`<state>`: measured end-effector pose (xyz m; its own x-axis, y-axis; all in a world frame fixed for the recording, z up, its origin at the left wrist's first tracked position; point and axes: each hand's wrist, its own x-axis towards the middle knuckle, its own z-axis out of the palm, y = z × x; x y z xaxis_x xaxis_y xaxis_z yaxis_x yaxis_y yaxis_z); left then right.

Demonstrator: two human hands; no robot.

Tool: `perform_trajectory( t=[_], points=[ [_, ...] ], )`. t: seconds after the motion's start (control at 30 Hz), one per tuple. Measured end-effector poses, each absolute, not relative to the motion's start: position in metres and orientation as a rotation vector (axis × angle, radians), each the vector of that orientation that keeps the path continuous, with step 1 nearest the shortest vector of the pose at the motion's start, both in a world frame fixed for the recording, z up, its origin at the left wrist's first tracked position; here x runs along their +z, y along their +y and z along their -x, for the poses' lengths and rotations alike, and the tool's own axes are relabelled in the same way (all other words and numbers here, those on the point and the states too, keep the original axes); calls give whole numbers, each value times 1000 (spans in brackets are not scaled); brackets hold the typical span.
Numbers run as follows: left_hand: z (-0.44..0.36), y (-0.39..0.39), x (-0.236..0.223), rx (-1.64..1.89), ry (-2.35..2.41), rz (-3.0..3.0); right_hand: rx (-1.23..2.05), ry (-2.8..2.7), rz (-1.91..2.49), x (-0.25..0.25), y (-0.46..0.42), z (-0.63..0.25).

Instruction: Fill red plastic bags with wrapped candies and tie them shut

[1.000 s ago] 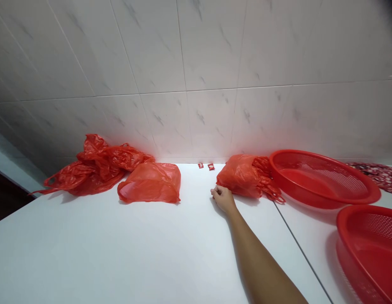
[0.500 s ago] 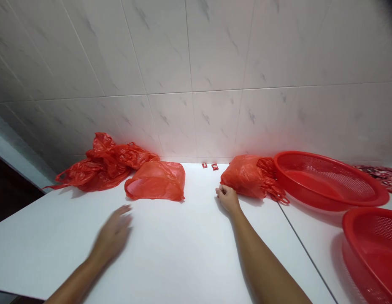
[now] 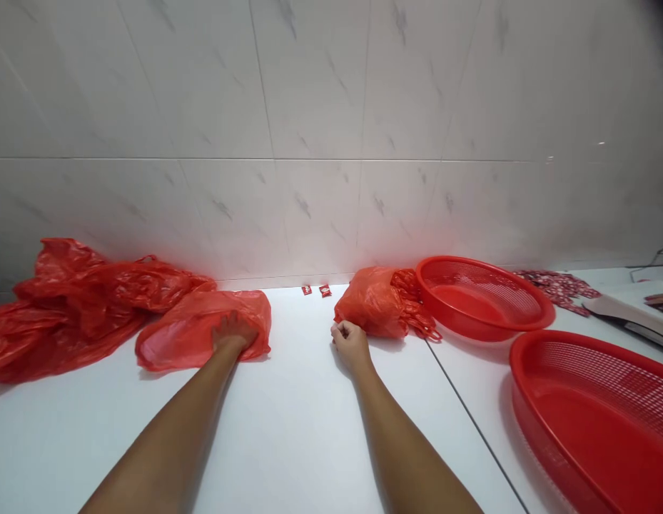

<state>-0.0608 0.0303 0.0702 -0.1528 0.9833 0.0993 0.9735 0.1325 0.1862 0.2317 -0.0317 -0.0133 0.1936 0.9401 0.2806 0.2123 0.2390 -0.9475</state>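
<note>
Come forward across the bench (image 3: 288,428), my left grip (image 3: 233,332) now lies open on the red plastic bag (image 3: 197,335), my right grip (image 3: 351,344) curled narrow beside the bunched bag (image 3: 371,303).

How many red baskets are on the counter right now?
2: one red basket near the wall, right of the bundled red bag; another red basket nearer, cut off by the view's right edge. More could lie out of view.

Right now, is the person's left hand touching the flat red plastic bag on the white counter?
Touching: the head view shows the left hand resting on top of the flat red plastic bag.
</note>
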Motion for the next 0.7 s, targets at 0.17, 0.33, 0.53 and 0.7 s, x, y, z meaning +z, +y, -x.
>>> perform_trajectory(
  t=[0.17,0.33,0.53,0.7],
  points=[
    [55,32,65,148,2334,-1968,769,-1270,1245,-11,-31,-233],
    [42,20,65,48,2321,-1970,830,-1198,1211,-11,-33,-235],
    [9,-16,47,6,2343,-1954,955,-1027,1124,-12,-39,-233],
    [-25,-75,30,30,2245,-2027,1022,-978,1080,-6,-48,-232]
  ],
)
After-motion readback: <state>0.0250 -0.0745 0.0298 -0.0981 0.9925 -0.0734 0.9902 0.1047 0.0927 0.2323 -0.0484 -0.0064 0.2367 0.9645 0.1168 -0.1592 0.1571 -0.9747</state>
